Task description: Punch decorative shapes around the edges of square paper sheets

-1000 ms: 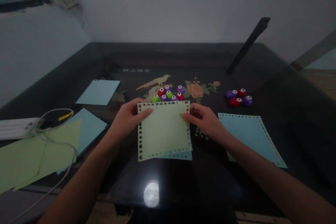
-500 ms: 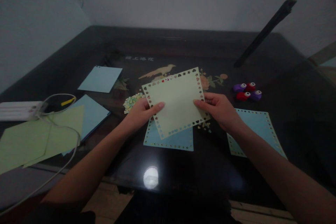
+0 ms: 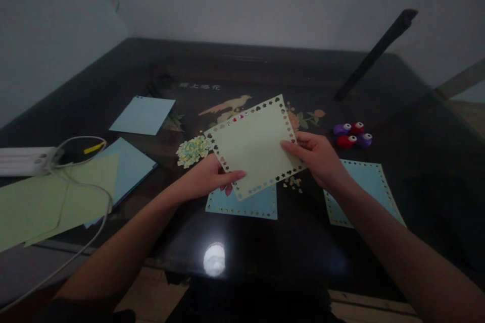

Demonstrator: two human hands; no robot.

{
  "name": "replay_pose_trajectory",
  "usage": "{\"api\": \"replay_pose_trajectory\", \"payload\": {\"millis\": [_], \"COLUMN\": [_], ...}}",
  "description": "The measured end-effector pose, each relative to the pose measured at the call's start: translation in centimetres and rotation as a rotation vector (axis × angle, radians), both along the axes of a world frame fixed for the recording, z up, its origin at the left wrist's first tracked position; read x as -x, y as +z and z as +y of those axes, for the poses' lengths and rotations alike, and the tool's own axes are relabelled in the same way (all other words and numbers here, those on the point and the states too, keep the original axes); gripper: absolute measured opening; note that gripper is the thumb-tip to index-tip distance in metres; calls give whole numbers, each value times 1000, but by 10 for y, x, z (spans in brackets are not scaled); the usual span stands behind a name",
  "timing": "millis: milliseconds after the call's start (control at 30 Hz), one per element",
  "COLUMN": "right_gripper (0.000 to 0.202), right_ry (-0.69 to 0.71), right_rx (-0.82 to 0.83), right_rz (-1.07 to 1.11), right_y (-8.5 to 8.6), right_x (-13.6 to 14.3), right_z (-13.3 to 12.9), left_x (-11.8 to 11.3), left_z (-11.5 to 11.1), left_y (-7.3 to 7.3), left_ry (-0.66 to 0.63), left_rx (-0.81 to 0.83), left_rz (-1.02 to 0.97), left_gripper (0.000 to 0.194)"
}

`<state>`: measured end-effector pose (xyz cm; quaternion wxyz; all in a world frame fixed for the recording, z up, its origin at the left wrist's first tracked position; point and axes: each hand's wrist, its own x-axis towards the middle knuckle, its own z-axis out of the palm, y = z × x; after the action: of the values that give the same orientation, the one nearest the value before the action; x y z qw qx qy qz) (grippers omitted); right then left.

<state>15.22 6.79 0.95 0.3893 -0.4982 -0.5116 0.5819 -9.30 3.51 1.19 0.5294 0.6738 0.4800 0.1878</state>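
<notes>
Between my two hands, a pale green sheet of paper (image 3: 259,144) is held tilted above the table, its edges punched with small hearts, stars and other shapes. My left hand (image 3: 210,177) pinches its lower left edge, thumb on top. At the right edge, my right hand (image 3: 316,154) grips it the same way. Beneath it lies a blue sheet with a punched border (image 3: 246,204), partly covered. A pile of small paper cutouts (image 3: 193,150) is just beyond my left hand, and a few more cutouts (image 3: 293,183) lie below the right edge of the held sheet.
Purple and red craft punches (image 3: 352,135) stand at the right. A punched blue sheet (image 3: 366,189) lies under my right forearm. On the left are a blue sheet (image 3: 144,115), green sheets (image 3: 76,197), more blue paper (image 3: 132,166), a white cable (image 3: 108,212) and a white power strip (image 3: 26,160).
My left hand has slid down the left edge of the green sheet towards its lower corner. The sheet has tilted slightly; my right hand keeps its hold.
</notes>
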Motion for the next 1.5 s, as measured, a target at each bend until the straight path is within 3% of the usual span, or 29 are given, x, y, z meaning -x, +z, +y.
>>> {"api": "replay_pose_trajectory", "payload": {"millis": [200,500,800,1000,1500], "right_gripper": [26,31,27,22,24], "right_ry": [15,50,69,55,53], "right_rx": [0,-153,-78,-110,-160], "right_rz": [-15,-192,-103,-85,-128], "right_y": [0,0,3,2,6], "right_x": [-2,-6,-9,-10,-9], "right_z": [1,3,1,0,1], "left_x": [2,1,2,-3,-2], "left_z": [3,4,7,4,6], "left_y": [-5,-4,-9,-6,-6], "left_ry": [36,81,84,41,23], "left_rx": [-21,-3,-27,41,-20], "left_rz": [-6,0,10,-39,-21], "left_gripper": [26,22,26,22,25]}}
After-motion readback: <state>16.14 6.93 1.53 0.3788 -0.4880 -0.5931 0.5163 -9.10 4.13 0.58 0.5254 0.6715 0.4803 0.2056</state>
